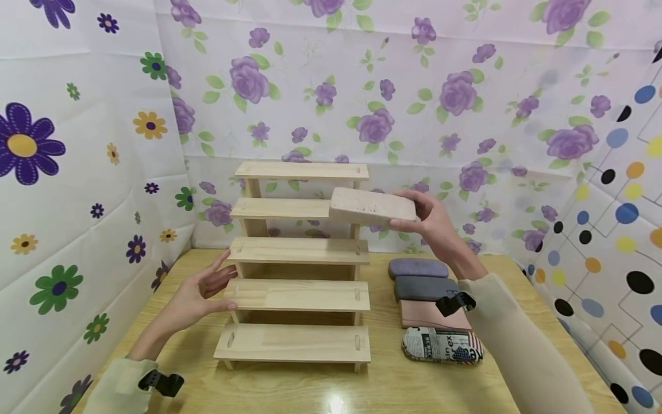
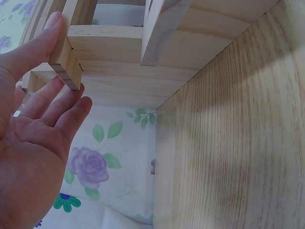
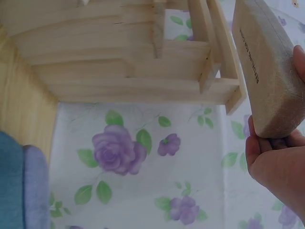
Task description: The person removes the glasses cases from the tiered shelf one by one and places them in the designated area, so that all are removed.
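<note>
A five-tier wooden display rack (image 1: 299, 250) stands on the table. My right hand (image 1: 425, 215) grips one end of a beige glasses case (image 1: 369, 205) and holds it in the air, overlapping the right part of the second tier from the top. Small dark lettering shows on one face of that case (image 3: 252, 57) in the right wrist view. My left hand (image 1: 199, 290) is at the rack's left side, fingers loosely extended; its thumb (image 2: 45, 40) rests against a shelf end and the other fingertips reach around behind it.
Right of the rack, several glasses cases lie in a column: a purple one (image 1: 418, 268), a dark grey one (image 1: 424, 287), a pink one (image 1: 431, 314) and a newsprint-patterned one (image 1: 442, 345). Patterned cloth walls (image 1: 310, 86) close off the table (image 1: 289, 391) at the back and sides.
</note>
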{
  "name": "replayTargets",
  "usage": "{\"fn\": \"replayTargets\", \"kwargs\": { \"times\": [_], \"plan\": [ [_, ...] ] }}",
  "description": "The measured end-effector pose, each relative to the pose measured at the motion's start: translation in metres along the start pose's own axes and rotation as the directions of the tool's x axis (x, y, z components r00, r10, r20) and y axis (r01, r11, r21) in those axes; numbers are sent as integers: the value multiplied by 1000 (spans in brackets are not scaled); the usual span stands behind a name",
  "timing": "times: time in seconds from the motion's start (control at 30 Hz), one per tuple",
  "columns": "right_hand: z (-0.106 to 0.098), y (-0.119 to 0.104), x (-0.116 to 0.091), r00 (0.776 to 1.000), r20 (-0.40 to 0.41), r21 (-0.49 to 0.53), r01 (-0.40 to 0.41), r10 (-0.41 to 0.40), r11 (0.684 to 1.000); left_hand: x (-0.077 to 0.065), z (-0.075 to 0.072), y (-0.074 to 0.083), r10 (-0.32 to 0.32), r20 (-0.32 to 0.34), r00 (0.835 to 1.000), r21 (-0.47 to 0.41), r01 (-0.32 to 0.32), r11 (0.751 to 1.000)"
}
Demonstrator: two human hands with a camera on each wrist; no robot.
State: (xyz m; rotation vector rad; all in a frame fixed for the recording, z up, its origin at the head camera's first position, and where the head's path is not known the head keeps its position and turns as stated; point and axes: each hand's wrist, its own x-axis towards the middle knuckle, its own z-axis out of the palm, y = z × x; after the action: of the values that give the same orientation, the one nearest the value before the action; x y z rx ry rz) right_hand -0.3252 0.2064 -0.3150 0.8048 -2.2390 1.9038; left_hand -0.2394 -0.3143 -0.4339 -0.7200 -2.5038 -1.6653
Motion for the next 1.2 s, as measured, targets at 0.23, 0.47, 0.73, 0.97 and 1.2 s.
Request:
{"fn": "replayTargets", "kwargs": {
  "times": [0.23,0.47,0.73,0.97,1.2],
  "plan": [
    [-9,11,-26,999,-10,-8,-31,31,999,0,-2,0,7,-1,1000,4,-7,1000],
    [-21,21,-50,999,-36,-26,-31,30,999,1,-2,-1,16,2,1000,1,-16,1000],
    [-38,23,-75,998,-59,8,4,-3,1000,2,-1,0,21,6,1000,-3,-21,1000],
    [-56,27,-101,996,-85,-14,-13,12,1000,2,0,-1,36,5,999,-21,-36,999],
    [-77,43,-127,992,-104,-75,-73,65,995,2,1,-2,41,2,999,-41,-41,998]
  ]
}}
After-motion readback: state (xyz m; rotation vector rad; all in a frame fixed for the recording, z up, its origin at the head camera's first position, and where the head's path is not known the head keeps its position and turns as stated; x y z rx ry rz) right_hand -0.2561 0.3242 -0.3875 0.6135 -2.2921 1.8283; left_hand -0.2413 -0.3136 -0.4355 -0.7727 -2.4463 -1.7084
